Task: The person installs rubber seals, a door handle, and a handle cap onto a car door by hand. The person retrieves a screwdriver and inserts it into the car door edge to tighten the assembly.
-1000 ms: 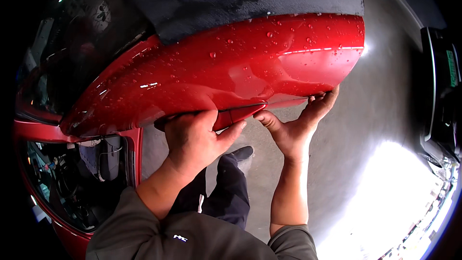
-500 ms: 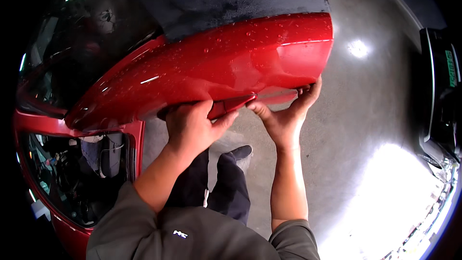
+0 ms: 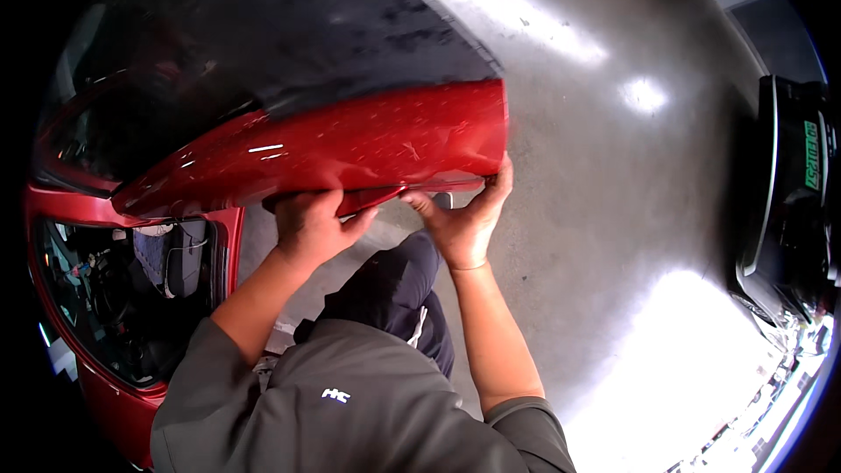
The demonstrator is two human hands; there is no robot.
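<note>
Clearly, red panel (image 3: pixel 385 136) extends beyond left grip (image 3: pixel 311 226) and right grip (image 3: pixel 462 226), its edge pinched.

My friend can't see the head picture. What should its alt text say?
A person's left hand and right hand touch the lower edge of a shiny red car panel. A dark vehicle stands at the picture's right, across a grey floor.

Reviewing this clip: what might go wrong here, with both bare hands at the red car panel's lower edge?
1. Some fingertips of the left hand are hidden at the edge of the red panel, so a bare finger might get pinched or scraped.
2. The panel is glossy; if the right hand slipped, a fingernail could mark the finish.
3. Anything dropped might strike the dark-trousered leg below.
</note>
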